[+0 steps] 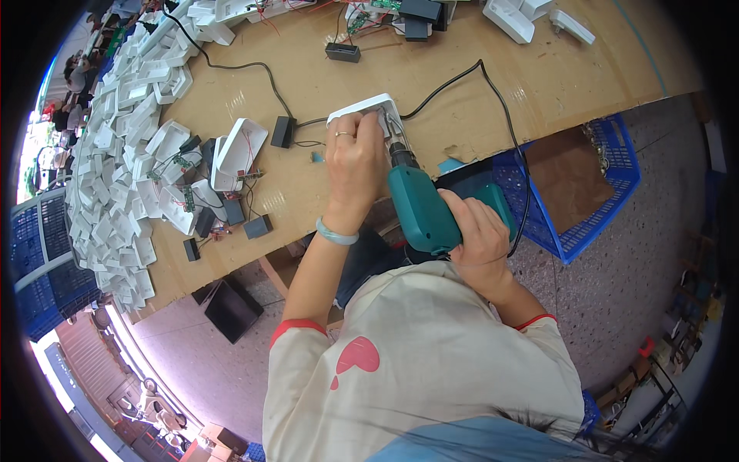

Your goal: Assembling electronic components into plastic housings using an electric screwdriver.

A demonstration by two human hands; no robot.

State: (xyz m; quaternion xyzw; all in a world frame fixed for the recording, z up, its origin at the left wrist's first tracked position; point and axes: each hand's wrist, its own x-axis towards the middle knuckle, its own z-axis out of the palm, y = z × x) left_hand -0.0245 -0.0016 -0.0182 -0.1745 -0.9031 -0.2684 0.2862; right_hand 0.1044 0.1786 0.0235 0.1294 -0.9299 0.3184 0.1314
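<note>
My left hand, fingers bent and pressed together, is on a white plastic casing at the table's near edge. What lies under its fingertips is hidden. My right hand is wrapped round a teal power drill, whose black nose points away from me. The drill's tip reaches the casing's right end, close to my left fingertips. A black cable loops from near the casing round the drill's right side. Left of the casing lies a small black block with a wire.
A big heap of white plastic casings covers the table's left side. Nearer are open casings with wires and circuit boards. More black parts and boards lie at the far edge. A blue crate with brown cardboard stands at right below the table.
</note>
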